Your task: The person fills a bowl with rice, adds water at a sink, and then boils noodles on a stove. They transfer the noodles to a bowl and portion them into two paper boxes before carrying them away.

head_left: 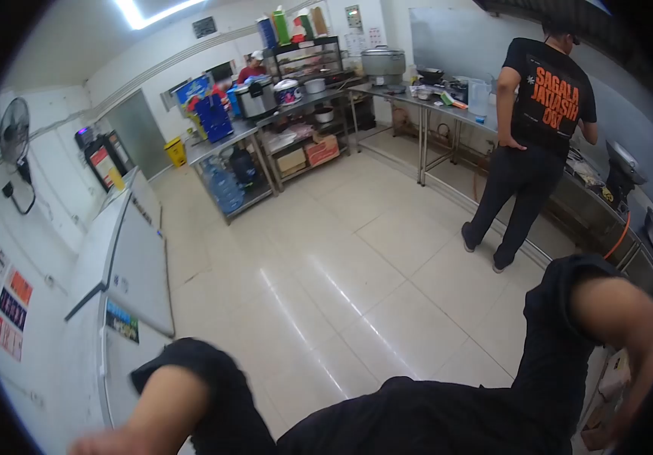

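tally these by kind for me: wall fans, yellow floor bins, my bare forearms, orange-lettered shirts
Wall fan: 1
Yellow bin: 1
Forearms, left forearm and right forearm: 2
Orange-lettered shirt: 1
Total: 5

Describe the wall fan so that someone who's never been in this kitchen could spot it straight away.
Find the white wall along the left side of the view. High on it, well above the colourful posters, is the wall fan. Its round cage sets it apart from the flat, rectangular posters below.
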`<state>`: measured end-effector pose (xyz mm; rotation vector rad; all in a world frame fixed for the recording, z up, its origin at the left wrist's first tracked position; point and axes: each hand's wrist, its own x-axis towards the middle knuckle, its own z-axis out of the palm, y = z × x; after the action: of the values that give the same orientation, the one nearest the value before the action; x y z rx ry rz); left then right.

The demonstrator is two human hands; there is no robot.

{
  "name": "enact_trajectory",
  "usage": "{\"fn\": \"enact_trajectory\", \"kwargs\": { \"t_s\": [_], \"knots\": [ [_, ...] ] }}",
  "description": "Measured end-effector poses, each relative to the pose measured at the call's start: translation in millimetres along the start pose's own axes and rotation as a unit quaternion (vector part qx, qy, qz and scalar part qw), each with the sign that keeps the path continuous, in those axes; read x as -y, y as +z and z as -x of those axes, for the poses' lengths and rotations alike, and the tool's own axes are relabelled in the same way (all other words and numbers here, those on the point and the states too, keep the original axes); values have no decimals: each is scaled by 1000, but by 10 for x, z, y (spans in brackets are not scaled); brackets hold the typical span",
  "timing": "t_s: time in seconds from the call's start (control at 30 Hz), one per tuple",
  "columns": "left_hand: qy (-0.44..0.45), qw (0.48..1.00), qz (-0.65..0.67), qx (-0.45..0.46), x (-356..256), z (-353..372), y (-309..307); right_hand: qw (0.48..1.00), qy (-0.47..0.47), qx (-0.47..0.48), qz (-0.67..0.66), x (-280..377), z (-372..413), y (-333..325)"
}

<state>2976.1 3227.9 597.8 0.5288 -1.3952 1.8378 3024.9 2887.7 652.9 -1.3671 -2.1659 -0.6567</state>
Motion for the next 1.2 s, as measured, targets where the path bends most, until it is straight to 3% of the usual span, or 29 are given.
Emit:
{"fn": "enact_trajectory", "kwargs": {
  "t_s": [0.1,0.13,0.2,0.23,0.27,0.33,0.4,0.5,0.57,0.6,0.63,0.7,0.73,0.8,0.83,0.87,0.9,0.97,1.0,1.07,1.13,1.2],
  "knots": [
    [-231,952,170,-109,1177,1629,236,998,51,-29,5,-829,527,-286],
    [-316,935,119,-105,1404,2182,453,996,68,-54,2,-1137,734,-404],
    [-394,896,96,183,1928,3044,678,982,118,-141,-39,-2026,1251,-639],
    [-375,869,121,298,2144,3366,857,966,148,-201,-71,-2512,1513,-736],
    [-394,851,135,321,2295,3688,1090,943,159,-268,-118,-3062,1729,-758],
    [-431,823,120,350,2606,4195,1413,864,297,-397,-88,-4172,2234,-785],
    [-440,807,58,390,2921,4598,1569,733,462,-496,-59,-5250,2539,-710],
    [-449,768,-13,456,3508,5421,1425,641,631,-435,-49,-6793,3352,-338],
    [-443,753,-43,485,4012,5998,1218,677,654,-300,156,-7818,4216,-31],
    [-469,752,-13,463,4245,6214,1128,668,678,-209,224,-8110,4482,0],
    [-551,712,28,434,4416,6385,1033,646,697,-117,289,-8318,4779,30],
    [-691,614,120,361,4757,6714,874,529,780,-107,317,-8785,5472,20],
    [-743,544,147,360,4957,6961,786,484,821,-149,264,-9008,5787,-49],
    [-738,539,175,365,5393,7524,712,381,881,-234,152,-9363,6305,-273],
    [-735,539,187,366,5625,7829,705,344,865,-360,61,-9471,6513,-387],
    [-676,596,174,398,5819,8180,739,303,826,-476,-29,-9497,6659,-501],
    [-667,622,189,363,5997,8482,837,252,767,-579,-119,-9520,6849,-619],
    [-653,665,213,291,6261,9071,1052,203,627,-726,-196,-9596,7705,-886],
    [-622,684,213,317,6383,9409,1132,167,571,-784,-180,-9567,8003,-1028],
    [-775,470,365,214,6738,9866,1365,81,449,-878,-145,-9466,8688,-1277],
    [-836,217,498,76,6984,10249,1679,-4,343,-936,-80,-9454,9307,-1445],
    [-817,185,525,152,7292,10432,1882,-53,298,-953,-27,-9552,9882,-1588]
  ]
}}
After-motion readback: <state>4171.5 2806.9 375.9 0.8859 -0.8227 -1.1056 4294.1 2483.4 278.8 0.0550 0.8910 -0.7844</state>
